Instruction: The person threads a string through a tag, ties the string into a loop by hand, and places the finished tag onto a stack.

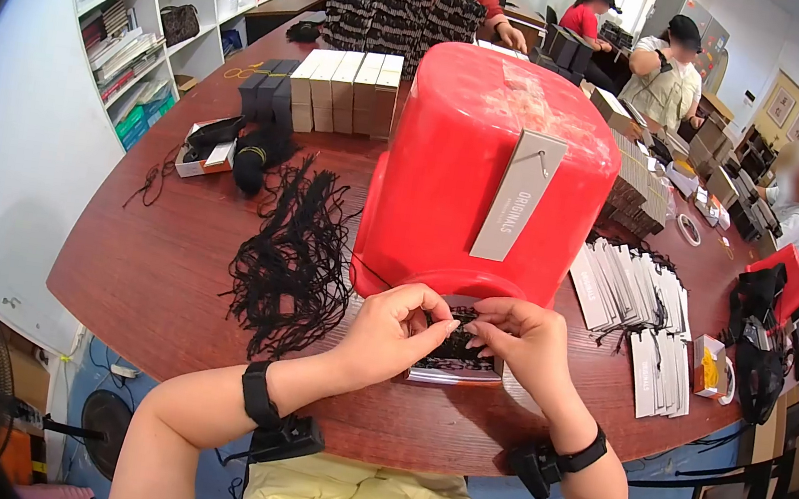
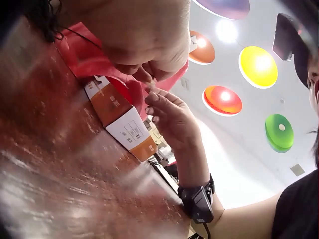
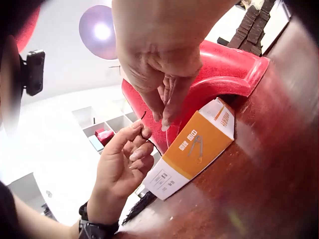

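My left hand [image 1: 386, 334] pinches a thin black cord [image 3: 144, 117] between thumb and index finger, the cord's short end poking up. Facing it, my right hand [image 1: 531, 340] has thumb and fingertips drawn together; I cannot tell what is between them. Both hands meet over a small orange-and-white cardboard box [image 3: 187, 149], which holds black patterned pieces [image 1: 452, 349]. Right behind the box stands a large red plastic container [image 1: 462, 157], bottom up. A long grey tag [image 1: 519, 200] lettered ORIGINALS lies flat against its side.
Loose black cords [image 1: 293, 256] are heaped on the left of the table [image 1: 145, 267]. Corded grey tags [image 1: 621, 289] lie fanned at right, near another small box [image 1: 710, 366]. Stacks of cards [image 1: 345, 91] stand behind. Several people sit or stand around the far side.
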Tool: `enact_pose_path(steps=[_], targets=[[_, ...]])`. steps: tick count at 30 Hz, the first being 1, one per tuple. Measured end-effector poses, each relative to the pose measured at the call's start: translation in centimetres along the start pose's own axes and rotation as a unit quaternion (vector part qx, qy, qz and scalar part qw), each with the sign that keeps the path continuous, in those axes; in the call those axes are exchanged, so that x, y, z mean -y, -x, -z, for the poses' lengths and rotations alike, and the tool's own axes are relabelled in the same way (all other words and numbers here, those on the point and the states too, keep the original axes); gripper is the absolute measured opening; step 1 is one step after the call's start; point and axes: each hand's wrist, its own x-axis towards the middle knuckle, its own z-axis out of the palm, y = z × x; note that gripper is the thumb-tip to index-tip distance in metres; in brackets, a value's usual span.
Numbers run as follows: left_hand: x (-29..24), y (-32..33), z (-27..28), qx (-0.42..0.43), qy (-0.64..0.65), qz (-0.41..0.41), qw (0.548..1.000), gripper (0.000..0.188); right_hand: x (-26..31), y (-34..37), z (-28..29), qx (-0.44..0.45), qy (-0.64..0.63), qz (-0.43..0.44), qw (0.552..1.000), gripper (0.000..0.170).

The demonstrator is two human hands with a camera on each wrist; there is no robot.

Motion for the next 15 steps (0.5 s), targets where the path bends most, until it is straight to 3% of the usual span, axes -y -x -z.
enact_pose_path(steps=[4,6,15], targets=[[0.20,0.15,-0.38,-0.013,-0.036,-0.031,0.999,0.008,-0.26,0.04,-0.22,-0.002,-0.069,0.001,0.998,0.010],[0.01,0.25,-0.46,-0.011,-0.046,-0.033,0.998,0.008,-0.46,0.10,-0.42,-0.028,-0.017,0.053,0.998,0.009],[0.53,0.23,-0.58,-0.009,-0.047,-0.024,0.999,0.008,-0.72,0.54,-0.77,-0.054,0.066,0.126,0.988,0.009]])
